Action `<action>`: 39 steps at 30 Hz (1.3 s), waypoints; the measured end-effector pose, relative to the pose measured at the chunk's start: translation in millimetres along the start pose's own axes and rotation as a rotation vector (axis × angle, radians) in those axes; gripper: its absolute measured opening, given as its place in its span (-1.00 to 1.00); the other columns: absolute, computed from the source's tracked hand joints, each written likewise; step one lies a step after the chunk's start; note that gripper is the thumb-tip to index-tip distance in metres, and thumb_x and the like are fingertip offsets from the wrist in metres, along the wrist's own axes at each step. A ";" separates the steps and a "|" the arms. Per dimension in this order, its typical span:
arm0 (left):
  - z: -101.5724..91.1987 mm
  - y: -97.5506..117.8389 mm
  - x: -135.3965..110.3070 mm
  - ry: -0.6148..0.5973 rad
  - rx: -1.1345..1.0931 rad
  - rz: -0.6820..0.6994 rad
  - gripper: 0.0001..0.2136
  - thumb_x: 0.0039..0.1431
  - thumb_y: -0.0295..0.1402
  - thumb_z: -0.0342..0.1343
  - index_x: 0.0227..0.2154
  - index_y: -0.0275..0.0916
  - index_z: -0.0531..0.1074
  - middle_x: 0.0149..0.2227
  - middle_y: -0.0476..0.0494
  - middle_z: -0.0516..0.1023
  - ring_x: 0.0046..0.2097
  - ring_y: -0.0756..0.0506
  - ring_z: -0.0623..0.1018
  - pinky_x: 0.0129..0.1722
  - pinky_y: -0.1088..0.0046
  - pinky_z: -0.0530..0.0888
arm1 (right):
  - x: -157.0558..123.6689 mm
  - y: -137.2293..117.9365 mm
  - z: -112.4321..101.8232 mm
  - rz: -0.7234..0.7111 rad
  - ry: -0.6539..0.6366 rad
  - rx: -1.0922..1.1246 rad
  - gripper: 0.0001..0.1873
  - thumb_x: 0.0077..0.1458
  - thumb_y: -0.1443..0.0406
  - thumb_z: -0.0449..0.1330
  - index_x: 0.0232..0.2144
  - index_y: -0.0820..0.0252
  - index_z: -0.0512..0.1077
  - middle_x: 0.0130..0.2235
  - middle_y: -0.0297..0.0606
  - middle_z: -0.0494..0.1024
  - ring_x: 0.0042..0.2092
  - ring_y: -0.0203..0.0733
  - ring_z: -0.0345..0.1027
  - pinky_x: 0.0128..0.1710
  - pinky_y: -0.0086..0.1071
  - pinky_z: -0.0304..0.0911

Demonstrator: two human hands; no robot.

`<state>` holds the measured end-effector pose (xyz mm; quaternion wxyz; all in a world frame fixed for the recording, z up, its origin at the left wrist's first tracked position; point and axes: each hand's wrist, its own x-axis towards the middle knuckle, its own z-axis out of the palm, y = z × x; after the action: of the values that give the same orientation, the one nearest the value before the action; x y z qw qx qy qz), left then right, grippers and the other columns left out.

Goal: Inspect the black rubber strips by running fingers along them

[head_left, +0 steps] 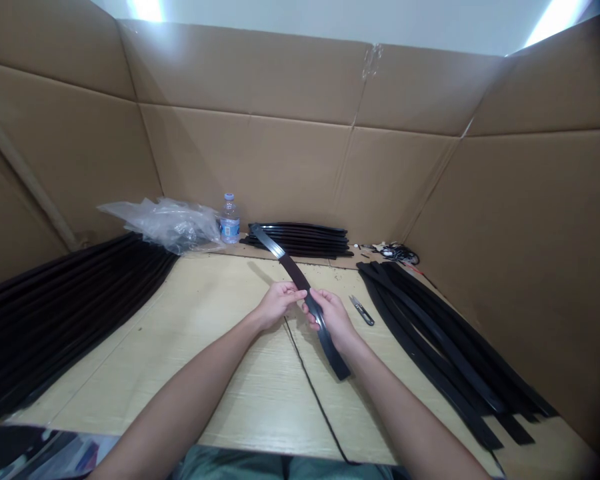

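I hold a long black strip (291, 267) above the middle of the wooden table (205, 347). My left hand (279, 301) pinches the strip near its middle, fingers closed on it. My right hand (330, 313) wraps around the strip just below, closer to me. The strip's far end points up and away toward the back; its near end (337, 365) hangs down over the table beside my right forearm. A thin dark wire (310, 383) runs along the table beneath my hands.
Stacks of black strips lie at the left (65, 307), the right (445, 347) and the back (300, 240). Small snips (363, 311) rest right of my hands. A water bottle (229, 219) and crumpled plastic bag (165, 223) stand at the back. Cardboard walls (530, 233) surround the table.
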<state>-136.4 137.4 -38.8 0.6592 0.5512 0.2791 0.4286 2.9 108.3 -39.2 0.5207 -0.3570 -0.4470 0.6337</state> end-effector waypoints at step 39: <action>-19.8 -5.6 5.8 0.002 0.011 -0.120 -0.65 -0.04 -0.10 0.10 -0.50 -0.29 0.17 -0.73 0.20 -0.03 -0.73 0.24 -0.04 -0.72 0.69 -0.12 | -2.1 -0.5 -7.8 0.025 -0.166 -0.105 -0.48 -0.22 0.23 0.36 -0.22 0.17 0.21 -0.44 -0.32 0.52 -0.57 -0.34 0.32 -0.64 -0.52 0.20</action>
<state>-148.8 152.0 -48.3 0.6805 0.5367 0.3146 0.3872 10.7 107.9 -41.5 0.4543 -0.3358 -0.5167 0.6433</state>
